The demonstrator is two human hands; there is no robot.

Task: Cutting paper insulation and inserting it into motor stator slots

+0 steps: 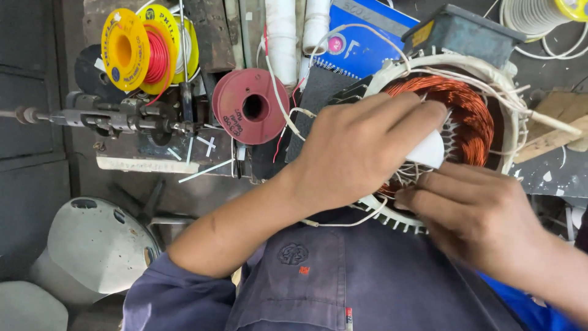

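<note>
Both hands work close to my chest: my left hand [361,153] grips a white sleeve [429,150] over the motor's copper coil [462,110], my right hand [478,214] pinches its near rim. Tugging too hard could nick that thin wire.

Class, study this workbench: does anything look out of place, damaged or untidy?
Yes. Loose white strips lie scattered below the red spool, and white leads trail unevenly over the copper winding both hands work on.
</note>
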